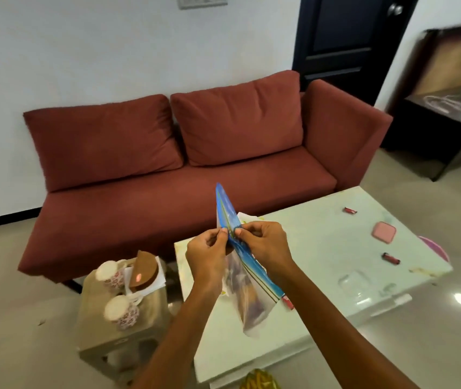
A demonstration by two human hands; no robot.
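A clear plastic zip bag [249, 301] with a blue seal strip hangs in the air above the near left part of the white coffee table [321, 248]. Blurred dark and orange contents show through its lower half. My left hand [209, 256] pinches the blue strip from the left, and my right hand [265, 245] pinches it from the right. The two thumbs almost meet at the strip. The top corner of the bag sticks up past my fingers.
On the table lie two small red wrappers [350, 210] [390, 258], a pink square case [383, 232] and a clear lid [357, 279]. A low stool [97, 318] at the left carries two patterned mugs [121, 311] and a brown round box. A red sofa [195, 169] stands behind.
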